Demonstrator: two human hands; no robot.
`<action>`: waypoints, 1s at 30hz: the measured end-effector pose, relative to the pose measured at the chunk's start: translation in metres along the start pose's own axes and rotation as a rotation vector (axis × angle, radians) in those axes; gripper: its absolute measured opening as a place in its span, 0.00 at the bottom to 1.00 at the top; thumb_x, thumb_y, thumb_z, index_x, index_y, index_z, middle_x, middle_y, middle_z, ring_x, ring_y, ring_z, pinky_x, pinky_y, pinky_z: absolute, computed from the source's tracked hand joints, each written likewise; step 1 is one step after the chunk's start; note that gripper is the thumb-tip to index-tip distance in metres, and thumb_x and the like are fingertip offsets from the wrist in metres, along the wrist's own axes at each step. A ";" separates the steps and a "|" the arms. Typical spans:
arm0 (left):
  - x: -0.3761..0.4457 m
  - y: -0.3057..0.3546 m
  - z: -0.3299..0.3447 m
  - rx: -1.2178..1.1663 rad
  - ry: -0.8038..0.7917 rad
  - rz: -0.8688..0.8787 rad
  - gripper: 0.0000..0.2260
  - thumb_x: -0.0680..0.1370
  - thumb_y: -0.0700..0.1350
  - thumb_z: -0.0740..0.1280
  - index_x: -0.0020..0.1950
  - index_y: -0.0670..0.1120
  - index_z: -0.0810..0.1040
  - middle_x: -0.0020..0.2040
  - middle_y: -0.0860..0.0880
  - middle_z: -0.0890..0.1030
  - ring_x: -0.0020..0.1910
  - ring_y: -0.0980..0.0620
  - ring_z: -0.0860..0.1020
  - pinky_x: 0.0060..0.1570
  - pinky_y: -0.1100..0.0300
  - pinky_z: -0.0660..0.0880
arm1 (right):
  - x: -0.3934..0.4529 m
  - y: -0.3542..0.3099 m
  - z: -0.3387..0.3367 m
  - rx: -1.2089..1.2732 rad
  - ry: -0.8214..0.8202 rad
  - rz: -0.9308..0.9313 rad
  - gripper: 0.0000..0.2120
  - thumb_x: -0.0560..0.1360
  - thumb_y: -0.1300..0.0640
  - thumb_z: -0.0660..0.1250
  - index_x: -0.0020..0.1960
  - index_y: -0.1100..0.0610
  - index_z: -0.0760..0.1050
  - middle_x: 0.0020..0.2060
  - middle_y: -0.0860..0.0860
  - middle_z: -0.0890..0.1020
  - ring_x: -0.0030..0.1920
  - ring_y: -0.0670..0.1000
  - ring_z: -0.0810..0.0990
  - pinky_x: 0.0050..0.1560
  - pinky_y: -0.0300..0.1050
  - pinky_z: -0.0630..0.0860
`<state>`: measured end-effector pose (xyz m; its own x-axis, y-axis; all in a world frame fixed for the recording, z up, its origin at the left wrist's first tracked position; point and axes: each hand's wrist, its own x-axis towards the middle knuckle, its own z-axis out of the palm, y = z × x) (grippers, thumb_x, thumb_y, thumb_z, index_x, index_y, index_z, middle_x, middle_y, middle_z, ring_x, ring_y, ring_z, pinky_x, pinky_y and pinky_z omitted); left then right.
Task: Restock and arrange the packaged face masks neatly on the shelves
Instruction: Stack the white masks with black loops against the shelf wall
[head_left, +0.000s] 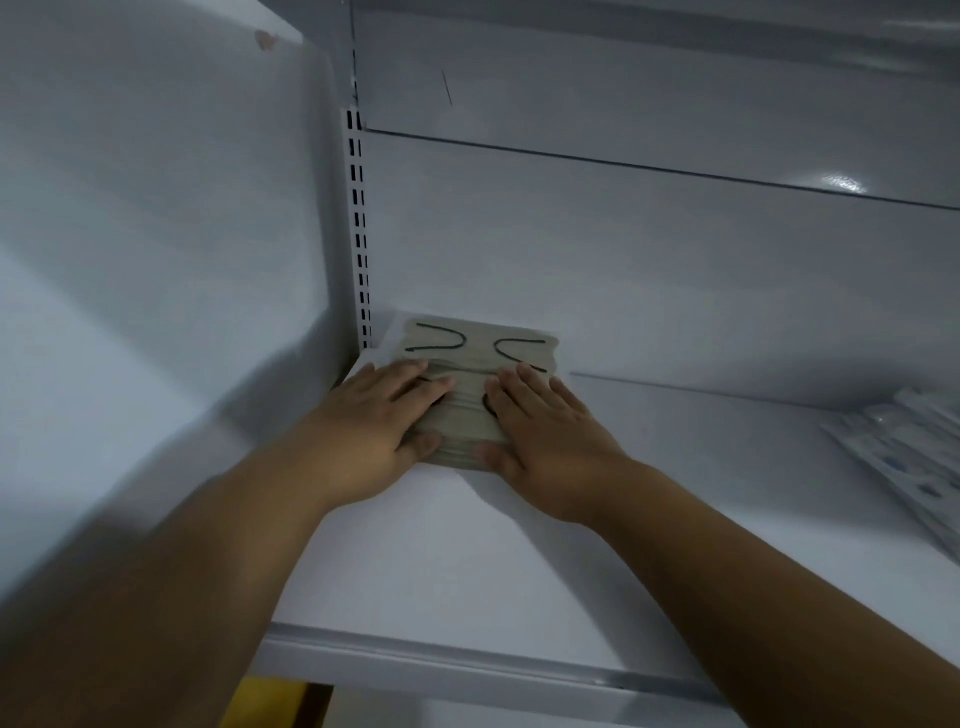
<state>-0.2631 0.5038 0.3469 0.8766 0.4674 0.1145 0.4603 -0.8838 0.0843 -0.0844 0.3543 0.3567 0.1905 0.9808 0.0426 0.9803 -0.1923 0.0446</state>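
Stack of beige packaged face masks w/ black ear loops (480, 358) sitting in back-left corner of white metal shelf (467, 561). Left hand (376, 421) + right hand (545, 431) pressing flat on top, fingers straight, thumbs touching front edge. More clear-wrapped packs (914, 457) lying far right.

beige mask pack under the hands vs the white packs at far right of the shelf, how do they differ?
The beige mask pack sits in the shelf's back left corner; the white packs lie at the right edge, partly cut off. The beige one shows black ear loops; the white ones show small dark print, too blurred to read. Left hand and right hand press flat on the beige pack; nothing touches the white ones. Both lie flat on the same shelf.
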 end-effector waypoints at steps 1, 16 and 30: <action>-0.001 0.003 -0.002 0.003 -0.012 -0.002 0.37 0.74 0.70 0.40 0.82 0.59 0.47 0.82 0.54 0.46 0.80 0.51 0.48 0.74 0.60 0.40 | -0.002 -0.001 0.001 -0.005 -0.006 0.007 0.38 0.79 0.35 0.43 0.82 0.55 0.43 0.81 0.53 0.44 0.80 0.52 0.38 0.78 0.50 0.37; 0.092 -0.003 -0.006 -0.038 -0.121 -0.063 0.25 0.86 0.55 0.48 0.82 0.50 0.52 0.83 0.48 0.51 0.81 0.47 0.50 0.78 0.48 0.50 | 0.090 0.017 -0.017 0.088 -0.105 0.197 0.31 0.84 0.45 0.48 0.80 0.62 0.50 0.80 0.59 0.52 0.80 0.58 0.50 0.79 0.55 0.50; 0.114 -0.019 -0.016 -0.093 -0.091 -0.080 0.24 0.85 0.57 0.48 0.81 0.54 0.56 0.82 0.51 0.55 0.80 0.48 0.56 0.78 0.50 0.53 | 0.106 0.025 -0.027 0.182 -0.111 0.245 0.27 0.85 0.43 0.47 0.76 0.57 0.62 0.75 0.57 0.66 0.74 0.59 0.65 0.74 0.56 0.62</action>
<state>-0.1742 0.5745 0.3738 0.8487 0.5287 0.0138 0.5179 -0.8360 0.1815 -0.0412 0.4531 0.3894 0.4165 0.9056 -0.0796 0.8959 -0.4238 -0.1334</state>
